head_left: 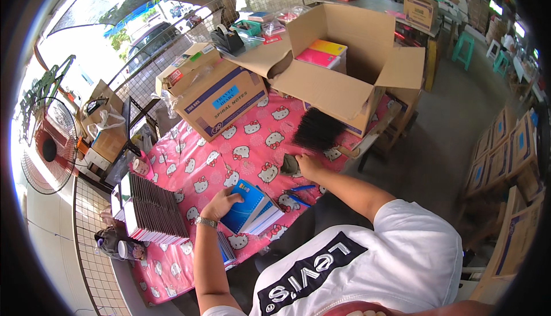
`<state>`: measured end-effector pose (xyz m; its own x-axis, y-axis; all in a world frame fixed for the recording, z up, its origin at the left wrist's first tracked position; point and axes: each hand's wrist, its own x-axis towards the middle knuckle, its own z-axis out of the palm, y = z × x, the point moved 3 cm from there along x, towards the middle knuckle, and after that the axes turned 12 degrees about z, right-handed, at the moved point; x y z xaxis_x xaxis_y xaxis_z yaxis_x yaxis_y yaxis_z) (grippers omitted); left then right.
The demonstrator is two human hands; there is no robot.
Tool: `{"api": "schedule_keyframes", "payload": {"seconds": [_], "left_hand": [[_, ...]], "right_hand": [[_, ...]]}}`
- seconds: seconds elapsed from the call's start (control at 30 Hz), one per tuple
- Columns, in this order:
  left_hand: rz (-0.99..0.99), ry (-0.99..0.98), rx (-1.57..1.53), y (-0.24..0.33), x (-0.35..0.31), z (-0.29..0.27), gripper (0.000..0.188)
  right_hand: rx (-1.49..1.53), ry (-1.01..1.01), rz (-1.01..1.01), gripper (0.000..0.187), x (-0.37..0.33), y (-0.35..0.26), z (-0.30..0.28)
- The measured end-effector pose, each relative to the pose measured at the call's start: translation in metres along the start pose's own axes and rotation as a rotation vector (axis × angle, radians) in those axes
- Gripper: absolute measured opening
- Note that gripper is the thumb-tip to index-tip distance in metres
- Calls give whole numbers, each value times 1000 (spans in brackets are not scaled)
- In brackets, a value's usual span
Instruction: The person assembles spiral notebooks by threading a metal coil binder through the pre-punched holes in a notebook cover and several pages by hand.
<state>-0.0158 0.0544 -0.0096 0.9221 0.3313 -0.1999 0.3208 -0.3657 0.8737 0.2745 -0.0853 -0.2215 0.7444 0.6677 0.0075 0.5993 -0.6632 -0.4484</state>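
My left hand (221, 204) grips the left edge of a small stack of blue-covered notebooks (245, 201), thumb lying on the top cover. The stack is fanned, and white page edges show at its right. Further right, my right hand (310, 167) is closed on a crumpled dark grey-green cloth (290, 165) resting on the table. Beyond that hand lies a bundle of black spiral binding coils (314, 129). A blue-handled tool (301, 196), perhaps pliers, sits between my hands, near the table's front edge. More blue notebooks (225, 247) lie partly hidden below my left wrist.
The table has a pink cartoon-cat cover (189, 161). Tall stacks of dark-edged notebooks (152, 210) stand at the left. A closed carton (221, 105) and an open carton (327, 91) with pink and yellow notebooks (321, 53) are at the back. A fan (49, 149) stands far left; cartons (502, 149) are stacked right.
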Motion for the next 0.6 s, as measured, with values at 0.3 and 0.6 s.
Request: {"api": "schedule_keyframes", "payload": {"seconds": [0.3,0.6], "left_hand": [[13,-68,60,-11,0,2,63],[-51,-85,140,17,-1,-2,60]], "right_hand": [[-141,-193,184,39,20,-14,-27],[160,-86,-391,37,28,-148,-247]]}}
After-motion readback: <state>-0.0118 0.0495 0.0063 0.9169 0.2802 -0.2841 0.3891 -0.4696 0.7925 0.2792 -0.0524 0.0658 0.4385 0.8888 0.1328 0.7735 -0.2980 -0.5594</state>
